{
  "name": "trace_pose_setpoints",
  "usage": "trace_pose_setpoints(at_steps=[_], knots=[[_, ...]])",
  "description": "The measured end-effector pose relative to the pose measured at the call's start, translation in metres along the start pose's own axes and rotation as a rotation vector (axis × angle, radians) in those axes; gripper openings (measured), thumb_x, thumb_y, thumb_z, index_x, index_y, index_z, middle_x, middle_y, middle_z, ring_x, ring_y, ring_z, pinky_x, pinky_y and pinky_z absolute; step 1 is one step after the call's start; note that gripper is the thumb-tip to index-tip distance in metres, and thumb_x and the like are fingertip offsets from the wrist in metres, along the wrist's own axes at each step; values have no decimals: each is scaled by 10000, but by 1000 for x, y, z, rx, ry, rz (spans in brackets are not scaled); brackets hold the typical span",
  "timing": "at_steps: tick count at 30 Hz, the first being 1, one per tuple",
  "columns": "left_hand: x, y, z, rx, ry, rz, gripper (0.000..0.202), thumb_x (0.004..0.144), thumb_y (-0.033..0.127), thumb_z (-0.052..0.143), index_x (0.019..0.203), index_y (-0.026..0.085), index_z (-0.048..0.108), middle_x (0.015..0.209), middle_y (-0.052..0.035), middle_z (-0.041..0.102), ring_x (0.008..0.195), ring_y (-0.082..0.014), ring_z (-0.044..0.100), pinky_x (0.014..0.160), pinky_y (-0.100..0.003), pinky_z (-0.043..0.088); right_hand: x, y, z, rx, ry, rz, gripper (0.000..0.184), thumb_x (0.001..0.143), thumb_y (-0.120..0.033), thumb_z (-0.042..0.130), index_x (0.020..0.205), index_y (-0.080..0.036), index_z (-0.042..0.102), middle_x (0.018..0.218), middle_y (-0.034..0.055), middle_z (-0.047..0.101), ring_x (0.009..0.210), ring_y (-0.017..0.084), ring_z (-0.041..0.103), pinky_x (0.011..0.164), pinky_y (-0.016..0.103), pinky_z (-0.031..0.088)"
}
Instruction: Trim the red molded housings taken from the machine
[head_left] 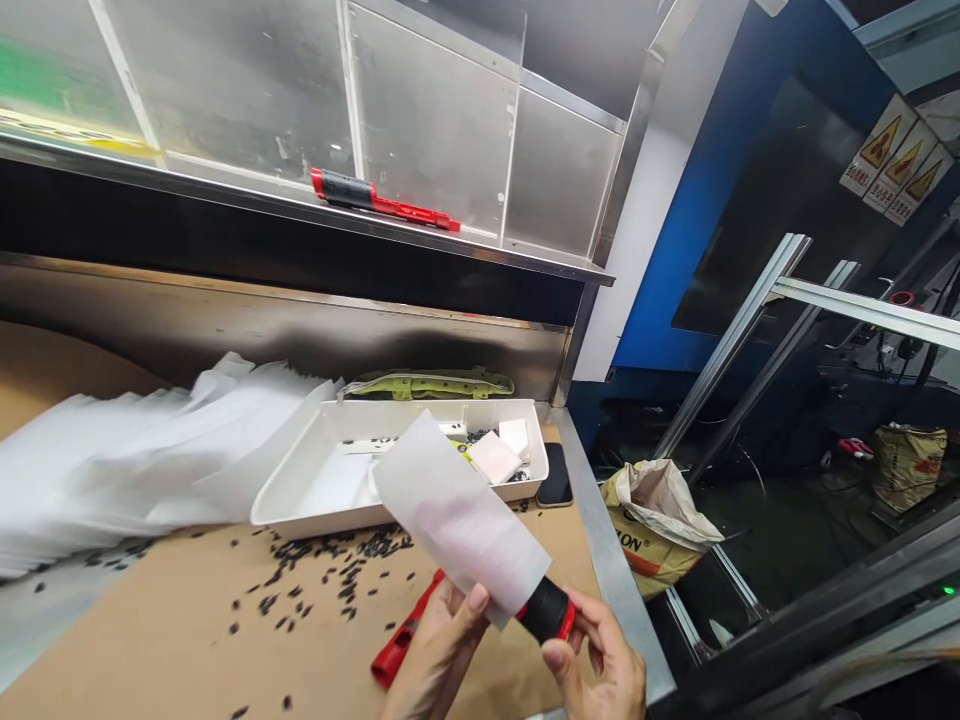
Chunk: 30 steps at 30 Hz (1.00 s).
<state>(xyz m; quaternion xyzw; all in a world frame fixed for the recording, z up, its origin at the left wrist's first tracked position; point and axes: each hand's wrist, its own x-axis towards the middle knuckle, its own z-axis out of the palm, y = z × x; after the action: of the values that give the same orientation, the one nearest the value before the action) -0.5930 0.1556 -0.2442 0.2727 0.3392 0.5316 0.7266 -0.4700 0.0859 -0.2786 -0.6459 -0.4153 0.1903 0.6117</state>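
Note:
A white, translucent foam sleeve [461, 510] covers most of a red and black plastic part [546, 610], whose red shows faintly through it. My left hand [442, 640] pinches the lower edge of the sleeve, thumb on top. At the uncovered end, my right hand [600, 660] grips the black section and its red rim with curled fingers. Whether the covering is a closed sleeve or a folded sheet is hard to tell. Lying on the brown table surface, partly behind my left hand, is a red plastic piece [394, 650].
Beyond my hands stands a white tray [281, 510] with small boxes and black bits. Many small black pieces [349, 580] lie scattered on the cardboard. White foam sheets [150, 450] pile at left, a phone [555, 475] at right. Another red-black part [382, 203] rests on the shelf.

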Motion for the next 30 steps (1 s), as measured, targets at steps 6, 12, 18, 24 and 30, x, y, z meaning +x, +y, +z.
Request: trace_pose_setpoints(at_steps=[6, 12, 18, 24, 30], knots=[[-7, -18, -4, 110, -14, 0, 601, 469, 583, 887, 863, 152, 744, 868, -97, 771, 1001, -363, 654, 959, -444, 451, 2, -8, 0, -117, 120, -258, 570, 794, -730, 562, 1011, -242, 762, 1046, 117, 753, 918, 272, 710, 778, 344, 549], [-23, -33, -3, -79, -102, -115, 503, 593, 502, 863, 960, 174, 759, 1032, -98, 771, 1150, -334, 619, 1069, -418, 418, 13, -15, -6, -247, 131, -595, 406, 915, -576, 535, 1098, -255, 704, 1131, 57, 742, 1024, 215, 697, 860, 314, 545], [-28, -33, -15, -447, -190, -253, 351, 733, 409, 800, 1014, 202, 762, 1201, -126, 719, 1078, -243, 686, 910, -343, 558, 22, -48, -15, -325, -7, -758, 330, 948, -498, 543, 1020, -219, 703, 937, 22, 773, 848, 180, 714, 753, 296, 563], [-42, -30, -14, -691, -258, -363, 263, 872, 302, 677, 1092, 169, 733, 1139, -56, 748, 1053, -176, 692, 973, -310, 535, 24, -78, -26, -268, -318, -766, 264, 968, -344, 553, 1121, -188, 701, 1048, 65, 761, 931, 194, 679, 793, 323, 585], [-59, -23, -4, -725, -306, -506, 349, 816, 445, 720, 1027, 168, 751, 1028, -49, 784, 969, -184, 710, 1093, -343, 435, 24, -83, -35, -227, -405, -948, 291, 974, -214, 525, 1241, -244, 634, 1106, 50, 753, 885, 171, 690, 787, 330, 565]])
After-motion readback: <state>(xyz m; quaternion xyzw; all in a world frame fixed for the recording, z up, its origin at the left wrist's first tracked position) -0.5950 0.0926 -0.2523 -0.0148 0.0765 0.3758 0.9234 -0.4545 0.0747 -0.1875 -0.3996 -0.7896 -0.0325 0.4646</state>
